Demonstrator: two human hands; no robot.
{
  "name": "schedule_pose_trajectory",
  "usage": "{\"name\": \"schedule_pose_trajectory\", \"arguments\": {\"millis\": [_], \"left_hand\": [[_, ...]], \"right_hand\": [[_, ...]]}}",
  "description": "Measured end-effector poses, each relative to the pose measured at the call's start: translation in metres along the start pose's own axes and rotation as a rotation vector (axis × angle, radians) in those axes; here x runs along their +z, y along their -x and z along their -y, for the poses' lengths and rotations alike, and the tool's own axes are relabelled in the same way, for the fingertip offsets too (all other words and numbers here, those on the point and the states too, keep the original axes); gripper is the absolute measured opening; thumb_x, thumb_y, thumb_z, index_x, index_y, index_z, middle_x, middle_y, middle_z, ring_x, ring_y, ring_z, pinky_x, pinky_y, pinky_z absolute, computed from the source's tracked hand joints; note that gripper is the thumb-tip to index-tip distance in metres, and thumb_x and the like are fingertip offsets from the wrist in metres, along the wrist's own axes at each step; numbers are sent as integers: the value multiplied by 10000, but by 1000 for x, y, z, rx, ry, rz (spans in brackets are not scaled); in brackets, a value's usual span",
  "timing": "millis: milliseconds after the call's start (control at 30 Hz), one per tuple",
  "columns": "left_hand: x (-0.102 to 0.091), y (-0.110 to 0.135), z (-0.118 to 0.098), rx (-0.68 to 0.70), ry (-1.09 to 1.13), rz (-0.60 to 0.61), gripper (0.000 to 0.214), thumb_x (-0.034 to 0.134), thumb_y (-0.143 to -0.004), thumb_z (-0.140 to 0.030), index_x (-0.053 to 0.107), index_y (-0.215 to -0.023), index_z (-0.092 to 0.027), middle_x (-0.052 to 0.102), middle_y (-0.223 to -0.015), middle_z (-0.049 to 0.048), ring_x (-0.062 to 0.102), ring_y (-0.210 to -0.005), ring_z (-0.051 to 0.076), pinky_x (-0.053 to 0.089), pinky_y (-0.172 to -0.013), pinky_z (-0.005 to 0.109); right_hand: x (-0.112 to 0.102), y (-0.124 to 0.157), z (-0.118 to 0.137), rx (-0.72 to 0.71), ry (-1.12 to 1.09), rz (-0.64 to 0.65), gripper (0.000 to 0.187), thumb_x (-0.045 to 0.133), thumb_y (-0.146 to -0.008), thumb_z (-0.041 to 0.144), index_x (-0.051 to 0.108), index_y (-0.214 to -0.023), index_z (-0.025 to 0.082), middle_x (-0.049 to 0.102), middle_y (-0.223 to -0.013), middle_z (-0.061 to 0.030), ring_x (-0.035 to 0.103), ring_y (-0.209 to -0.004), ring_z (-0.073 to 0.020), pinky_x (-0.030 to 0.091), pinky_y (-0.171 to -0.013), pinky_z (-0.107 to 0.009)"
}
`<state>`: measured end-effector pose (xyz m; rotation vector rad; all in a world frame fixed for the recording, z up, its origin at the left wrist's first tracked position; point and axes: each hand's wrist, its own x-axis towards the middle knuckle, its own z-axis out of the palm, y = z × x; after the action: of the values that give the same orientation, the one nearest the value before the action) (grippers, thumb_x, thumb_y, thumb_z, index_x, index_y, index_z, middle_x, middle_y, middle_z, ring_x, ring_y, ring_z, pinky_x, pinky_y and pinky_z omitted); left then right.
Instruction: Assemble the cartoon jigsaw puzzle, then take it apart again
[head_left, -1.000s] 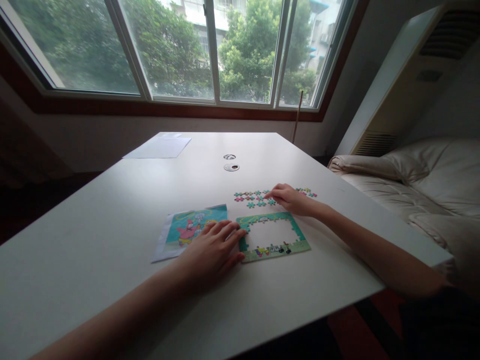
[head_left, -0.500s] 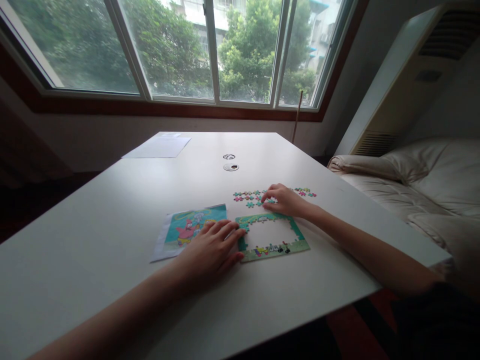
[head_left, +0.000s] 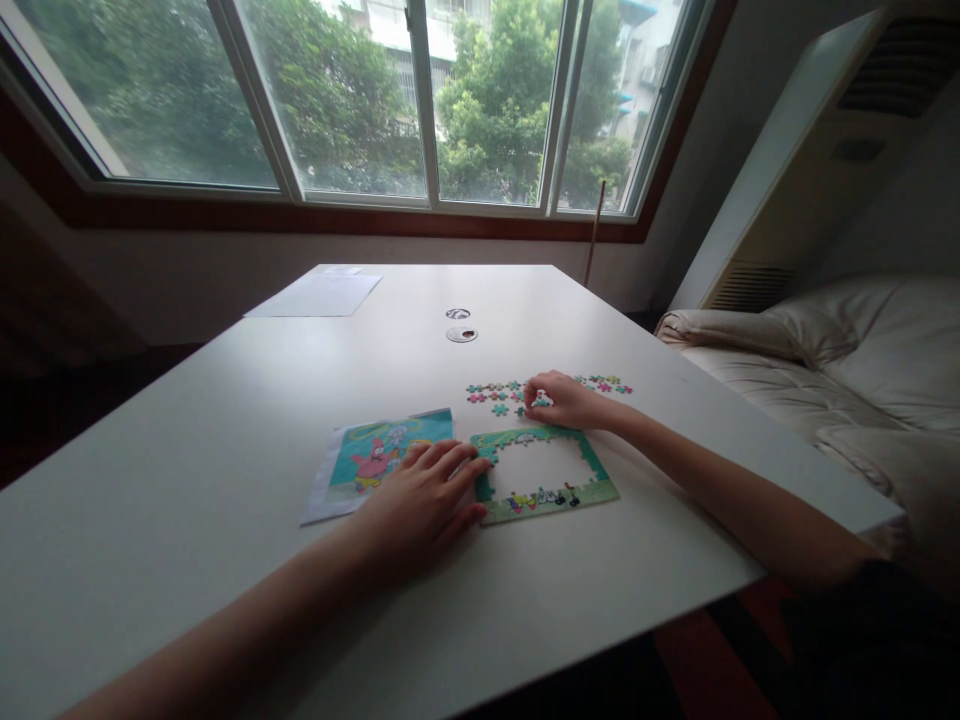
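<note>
A jigsaw puzzle [head_left: 600, 490] lies on the white table with its green and teal border joined and its middle bare. My left hand [head_left: 431, 490] rests flat, fingers apart, over the right side of a cartoon picture sheet [head_left: 360, 460]. Its fingertips touch the puzzle's left edge. Beyond the puzzle, loose jigsaw pieces [head_left: 499, 409] are spread in rows. Among them is my right hand [head_left: 562, 400], thumb and forefinger curled into a pinch at a small teal puzzle piece [head_left: 520, 411]. The hand hides some pieces behind it.
White paper sheets [head_left: 315, 297] lie at the table's far left. Two round fittings [head_left: 462, 335] are set in the tabletop [head_left: 225, 420] near its far middle. A pale leather sofa [head_left: 750, 350] stands at the right, and a window fills the far wall.
My right hand's thumb and forefinger have drawn down and together at a piece in the nearest row. My left hand has stayed in place.
</note>
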<state>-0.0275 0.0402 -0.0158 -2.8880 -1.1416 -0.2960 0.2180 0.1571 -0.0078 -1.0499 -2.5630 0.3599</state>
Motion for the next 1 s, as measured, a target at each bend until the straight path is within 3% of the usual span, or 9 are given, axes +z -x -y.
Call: {"name": "schedule_pose_trajectory", "arguments": {"millis": [67,233,533,633,800,1000], "left_hand": [[0,0,0,2,2,-8,370,377,-906,-350,429,-1239,-197,496,-1198,95,414,-1108,270,333,-919,445],[0,2,1,16,2,-20,362,379,-909,-340,441,-1232,-188,493,-1232,94,405,-1128,270,321,-936,443],[-1,5,0,6,-12,-17,364,391,-907,-338,451,-1234,-191,489,-1260,91,403,-1142,279,325,-943,455],[-2,5,0,12,-16,-1,366,382,-911,-339,446,-1240,-192,483,-1269,89,398,-1151,279,322,-949,458],[-4,5,0,12,-22,5,365,379,-913,-336,441,-1247,-202,484,-1270,86,404,-1151,279,323,-950,463],[-3,6,1,13,-11,-6,368,388,-908,-336,447,-1248,-208,486,-1268,87,408,-1149,283,324,-947,466]], "right_hand": [[-2,2,2,32,-92,-26,71,576,-728,179,596,-790,151,621,-769,-29,519,-702,-127,396,-684,-255],[-10,7,-6,106,-342,-99,287,549,-772,248,577,-1037,143,577,-708,-2,459,-575,-91,370,-558,-234],[-15,18,-20,324,-798,-155,199,592,-716,273,571,-871,149,563,-713,7,480,-599,-81,357,-524,-218],[-16,19,-18,368,-827,-154,214,616,-700,263,554,-868,147,584,-713,4,500,-603,-82,362,-516,-211],[-20,21,-13,304,-744,-80,356,645,-708,291,575,-1028,152,634,-746,-20,538,-616,-95,384,-522,-218],[-20,22,-15,345,-719,-118,262,619,-744,333,575,-915,140,661,-698,-32,581,-625,-107,378,-498,-200]]}}
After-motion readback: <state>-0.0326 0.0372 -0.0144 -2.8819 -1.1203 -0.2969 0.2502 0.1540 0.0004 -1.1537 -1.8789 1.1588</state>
